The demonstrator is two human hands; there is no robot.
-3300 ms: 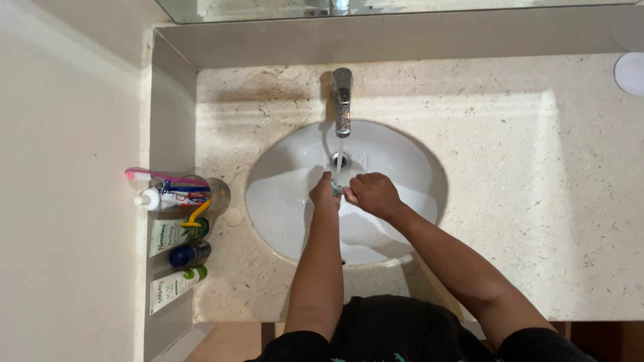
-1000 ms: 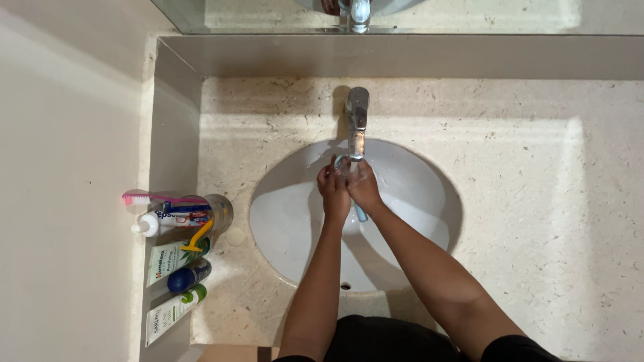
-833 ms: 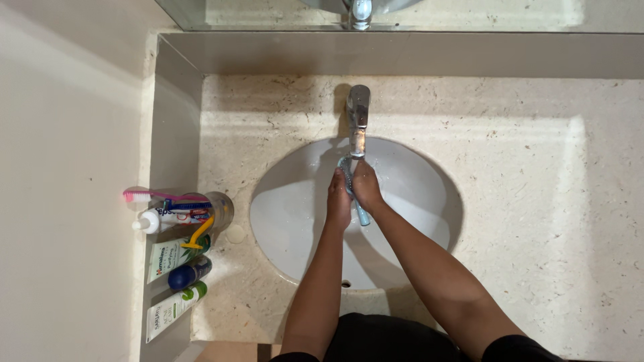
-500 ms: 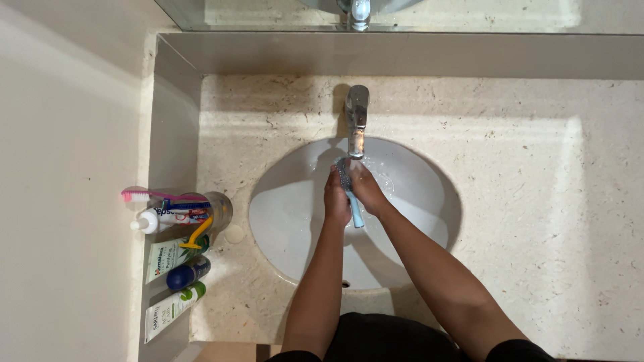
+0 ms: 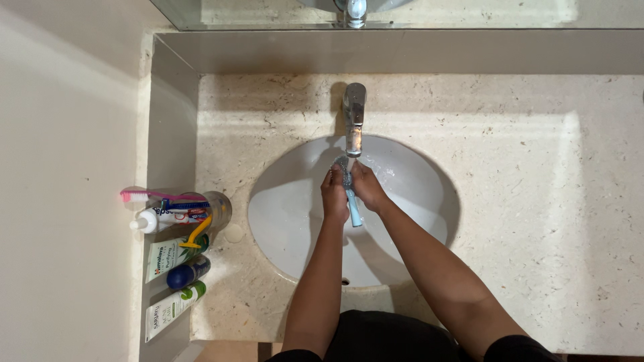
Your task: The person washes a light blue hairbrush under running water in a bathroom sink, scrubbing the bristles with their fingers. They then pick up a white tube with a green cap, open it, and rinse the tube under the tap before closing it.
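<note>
Both my hands are over the white oval sink basin [image 5: 282, 208], just under the chrome tap [image 5: 353, 114], where water runs down. My right hand [image 5: 367, 188] grips a light blue toothbrush [image 5: 353, 209] by its handle, bristle end up toward the tap's stream. My left hand [image 5: 333, 194] presses against the brush from the left, fingers on its upper part. The handle's lower end sticks out below the two hands.
A beige stone counter [image 5: 523, 201] surrounds the basin. At its left edge stands a clear cup [image 5: 215, 208] with a pink toothbrush [image 5: 144, 195], tubes and a yellow tool; beside it lie a dark blue roll-on [image 5: 188, 271] and green-white tubes [image 5: 171, 308]. A mirror [image 5: 402, 10] runs along the back.
My hands shifted slightly down from the tap's mouth, and the blue toothbrush handle came into view between them. The view tilted a little toward the basin.
</note>
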